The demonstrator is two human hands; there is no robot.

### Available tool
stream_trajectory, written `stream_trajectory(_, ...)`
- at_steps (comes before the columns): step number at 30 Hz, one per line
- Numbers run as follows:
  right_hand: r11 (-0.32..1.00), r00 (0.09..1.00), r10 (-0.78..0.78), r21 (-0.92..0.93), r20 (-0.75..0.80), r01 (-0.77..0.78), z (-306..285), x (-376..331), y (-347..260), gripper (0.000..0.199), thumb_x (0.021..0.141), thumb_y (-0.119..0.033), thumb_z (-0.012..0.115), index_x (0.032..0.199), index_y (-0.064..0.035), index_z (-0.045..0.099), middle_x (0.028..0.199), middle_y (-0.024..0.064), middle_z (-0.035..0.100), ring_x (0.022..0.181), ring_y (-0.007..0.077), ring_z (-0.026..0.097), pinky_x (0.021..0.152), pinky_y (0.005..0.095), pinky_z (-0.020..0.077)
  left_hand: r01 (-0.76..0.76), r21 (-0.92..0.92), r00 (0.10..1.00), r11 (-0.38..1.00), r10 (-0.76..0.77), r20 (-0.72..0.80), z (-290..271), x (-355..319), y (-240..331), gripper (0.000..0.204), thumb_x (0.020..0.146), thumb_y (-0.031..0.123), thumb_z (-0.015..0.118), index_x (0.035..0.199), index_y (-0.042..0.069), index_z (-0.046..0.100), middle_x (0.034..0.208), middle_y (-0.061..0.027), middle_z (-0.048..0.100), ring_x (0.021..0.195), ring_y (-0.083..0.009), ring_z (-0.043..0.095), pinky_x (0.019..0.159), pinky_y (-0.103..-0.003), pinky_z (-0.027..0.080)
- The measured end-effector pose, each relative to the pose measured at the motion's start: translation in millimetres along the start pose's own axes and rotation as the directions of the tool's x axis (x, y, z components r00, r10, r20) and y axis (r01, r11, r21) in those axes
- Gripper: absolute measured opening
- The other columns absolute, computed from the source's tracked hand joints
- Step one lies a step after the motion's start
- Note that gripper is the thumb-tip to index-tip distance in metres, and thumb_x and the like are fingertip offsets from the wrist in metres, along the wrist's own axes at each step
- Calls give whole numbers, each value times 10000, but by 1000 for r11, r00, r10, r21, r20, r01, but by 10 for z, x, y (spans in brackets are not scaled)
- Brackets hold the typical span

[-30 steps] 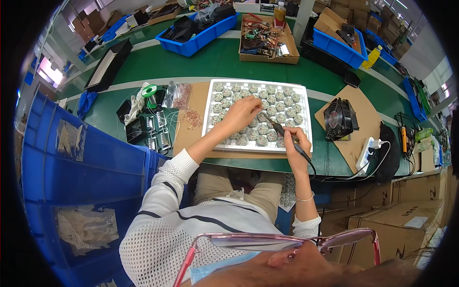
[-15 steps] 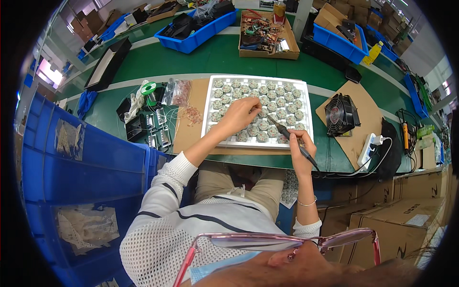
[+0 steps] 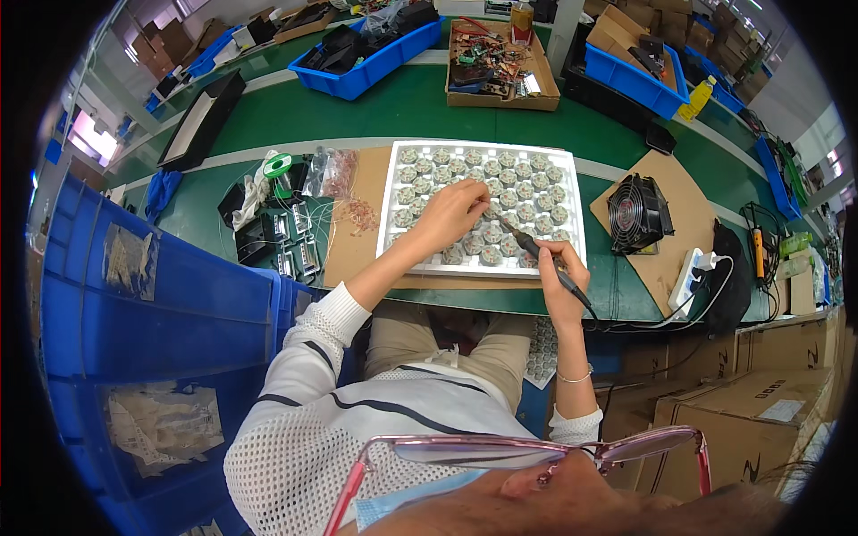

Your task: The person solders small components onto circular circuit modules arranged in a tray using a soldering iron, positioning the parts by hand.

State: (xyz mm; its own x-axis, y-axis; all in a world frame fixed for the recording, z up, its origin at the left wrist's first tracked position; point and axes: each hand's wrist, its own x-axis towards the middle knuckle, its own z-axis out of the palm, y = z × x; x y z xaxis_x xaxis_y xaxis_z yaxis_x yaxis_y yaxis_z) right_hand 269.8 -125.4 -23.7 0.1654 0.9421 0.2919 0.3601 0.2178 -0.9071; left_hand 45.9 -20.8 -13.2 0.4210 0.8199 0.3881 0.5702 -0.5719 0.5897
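A white foam tray (image 3: 387, 201) lies in front of me, filled with rows of small round parts (image 3: 491, 255) that look like little circuit boards. My right hand (image 3: 563, 279) grips a soldering iron (image 3: 531, 246) like a pen, its tip slanting up and left to a part in the middle of the tray. Over the tray's middle left my left hand (image 3: 454, 214) has its thumb and fingers pinched together near that tip. What the pinch holds is too small to make out. The iron's cord runs off to the lower right.
Left of the tray lie thin red wires (image 3: 359, 217), a green solder spool (image 3: 279, 170) and metal fixtures (image 3: 307, 255). On the right stand a black fan (image 3: 636, 214) and a white power strip (image 3: 686, 284). Blue bins (image 3: 344, 82) and a carton of parts (image 3: 500, 100) sit farther back.
Both hands stay over nearly the same spot. The soldering iron and my right hand have shifted very slightly, and my left fingers have moved a touch.
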Motion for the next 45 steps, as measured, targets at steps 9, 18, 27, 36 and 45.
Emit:
stream_trajectory(9,997,999,33,70,-9,-32,29,-16,36,153,920,-132,653,997,-23,728,854,113,723,791,167,645,749,305,493,8,23,1000,1000,-8,20,29,-4,-5,91,891,71,653,931,-9,638,872,-153,650,805,-332,650,709,-411,508)
stream_trajectory(18,1000,1000,-3,22,-1,3,18,-20,67,145,919,-130,656,992,-28,728,870,105,725,814,166,643,760,303,488,-58,104,998,993,58,-1,105,-44,-5,91,910,72,622,974,8,610,925,-148,631,830,-365,637,718,-439,511)
stream_trajectory(27,980,998,27,196,-52,-16,-44,-118,27,157,934,-111,641,1008,11,706,900,105,712,851,163,629,790,312,484,160,-44,986,986,-157,47,-89,-114,63,124,909,116,677,974,11,664,895,-154,696,783,-315,675,700,-382,527)
stream_trajectory(36,997,1000,13,73,12,-14,-61,-184,49,133,902,-100,657,976,-16,728,909,110,718,890,236,635,837,340,482,122,-102,992,987,-118,52,-63,-185,108,120,906,87,642,972,-9,612,876,-171,693,813,-333,691,730,-391,531)
stream_trajectory(45,1000,999,-12,-20,30,12,-62,-166,-69,125,890,-110,670,968,-41,739,931,99,718,928,238,630,861,345,486,58,-56,998,997,-56,39,-37,-194,107,96,891,62,635,947,-9,604,890,-169,664,831,-338,671,723,-399,522)
